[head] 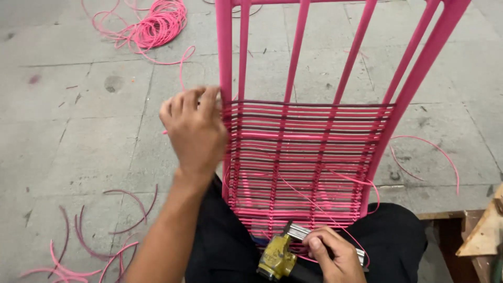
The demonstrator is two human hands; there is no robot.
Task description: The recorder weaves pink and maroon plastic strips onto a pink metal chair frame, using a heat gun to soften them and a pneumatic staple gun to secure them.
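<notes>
Pink is covering nearly everything we are working on: a pink metal frame (419, 68) is leaning across our lap, its bars running up toward the far edge of the view, and rows of pink and dark cord weaving (306, 157) are stretching from its left rail to its right rail across the lower half.

Our left hand (193, 131) is reaching up to the left rail of the frame, right at the top rows of the weaving. Its fingers are curling together against that rail, and we cannot tell for sure whether they are pinching a cord there.

Our right hand (332, 254) is sitting low and near, at the bottom edge of the weaving, and it is closing around the silver body of a staple gun (285, 251) with a yellow-green end. The tool is lying across our dark trousers (403, 230), just below the woven rows. A loose pink cord (314, 204) is trailing from the weaving down toward this hand.

The two hands are well apart, one far and left, one near and right.

On the grey tiled floor (78, 105), a coil of pink cord (160, 21) is lying at the far left, cut cord scraps (89, 236) are scattering at the near left, and a wooden piece (484, 230) is showing at the right edge.
</notes>
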